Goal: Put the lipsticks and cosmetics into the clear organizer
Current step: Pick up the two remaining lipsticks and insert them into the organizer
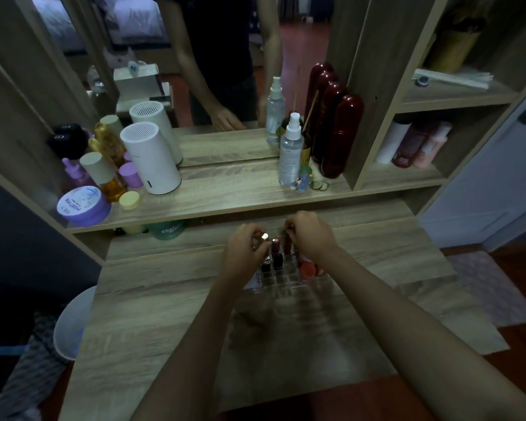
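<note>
The clear organizer (286, 284) sits on the wooden dressing table, near its middle. Several lipsticks stand upright in its back slots, among them a dark one (278, 260) and a dark red one (275, 245). An orange-red round cosmetic (308, 270) rests at its right side. My left hand (245, 249) is shut on a lipstick with a rose-gold cap (264, 237), held over the organizer's back left slots. My right hand (308, 233) pinches a red lipstick (287, 243) above the back row. The front slots look bare.
A raised shelf (225, 199) behind holds a purple jar (82, 206), amber bottles, a white cylinder device (151, 159), a spray bottle (291, 150) and dark red tubes (342, 135). A mirror stands behind. Side shelves at right hold bottles. A white stool (73, 323) stands at left.
</note>
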`<state>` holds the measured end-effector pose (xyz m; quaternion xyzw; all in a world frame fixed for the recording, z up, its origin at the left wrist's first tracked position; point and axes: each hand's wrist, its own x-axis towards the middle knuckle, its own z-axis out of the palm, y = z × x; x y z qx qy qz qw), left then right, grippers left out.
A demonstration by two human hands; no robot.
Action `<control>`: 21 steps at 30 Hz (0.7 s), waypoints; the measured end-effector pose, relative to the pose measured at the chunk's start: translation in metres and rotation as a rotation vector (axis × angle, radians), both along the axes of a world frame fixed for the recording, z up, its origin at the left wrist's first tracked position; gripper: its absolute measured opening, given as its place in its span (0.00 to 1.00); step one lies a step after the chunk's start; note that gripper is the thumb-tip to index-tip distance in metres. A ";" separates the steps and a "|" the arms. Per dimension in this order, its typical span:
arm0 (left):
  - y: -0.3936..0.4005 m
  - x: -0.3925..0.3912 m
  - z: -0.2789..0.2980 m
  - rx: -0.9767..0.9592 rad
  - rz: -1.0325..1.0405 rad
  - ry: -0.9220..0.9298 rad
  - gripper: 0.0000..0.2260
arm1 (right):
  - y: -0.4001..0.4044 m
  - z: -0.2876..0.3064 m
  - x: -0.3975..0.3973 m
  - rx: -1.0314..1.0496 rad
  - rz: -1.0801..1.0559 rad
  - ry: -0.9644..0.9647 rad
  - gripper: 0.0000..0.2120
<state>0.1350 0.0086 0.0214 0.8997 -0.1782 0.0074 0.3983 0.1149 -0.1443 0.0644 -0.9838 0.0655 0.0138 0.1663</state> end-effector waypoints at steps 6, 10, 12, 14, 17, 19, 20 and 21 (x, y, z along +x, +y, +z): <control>0.001 0.000 -0.001 -0.023 -0.005 0.013 0.11 | 0.000 0.002 -0.003 -0.011 0.030 0.008 0.10; 0.001 0.001 0.000 -0.035 -0.005 -0.003 0.11 | 0.000 0.002 -0.004 -0.003 0.029 0.007 0.10; 0.001 0.001 0.000 -0.033 -0.007 -0.010 0.11 | 0.001 0.003 -0.005 -0.007 0.027 0.000 0.10; 0.001 0.001 -0.001 -0.028 -0.013 -0.007 0.11 | 0.002 0.003 -0.005 -0.015 0.029 0.000 0.10; 0.002 0.002 -0.001 -0.021 -0.016 -0.009 0.11 | 0.002 0.004 -0.005 -0.024 0.032 0.011 0.11; 0.002 0.002 -0.002 -0.023 -0.021 -0.012 0.11 | 0.001 0.004 -0.006 -0.030 0.025 0.012 0.10; 0.002 0.002 -0.002 -0.026 -0.023 -0.009 0.12 | 0.000 0.004 -0.006 -0.032 0.021 0.011 0.10; 0.002 0.002 -0.002 -0.030 -0.021 -0.005 0.12 | -0.001 0.004 -0.007 -0.033 0.018 0.009 0.10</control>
